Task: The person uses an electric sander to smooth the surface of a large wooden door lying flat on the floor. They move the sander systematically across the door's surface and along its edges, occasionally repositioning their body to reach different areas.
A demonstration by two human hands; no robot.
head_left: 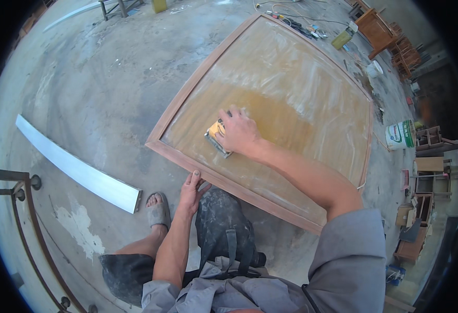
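A large wooden panel (286, 130) with a raised wooden frame (184, 88) around it lies tilted before me. Pale dust streaks its yellowish-brown face, apart from a darker, cleaner patch in the middle. My right hand (238, 130) is wrapped over a yellow-and-black palm sander (216, 131), whose flat base rests on the panel towards its near left. At the frame's near edge, my left hand (191, 190) holds on with the thumb on top; its other fingers are partly hidden below the edge.
A long white board (77, 164) lies on the concrete floor to the left, close to a brown metal frame with wheels (28, 208). Cables and tools (299, 26) lie beyond the panel. A white bucket (400, 134) and wooden furniture pieces (422, 208) stand at the right.
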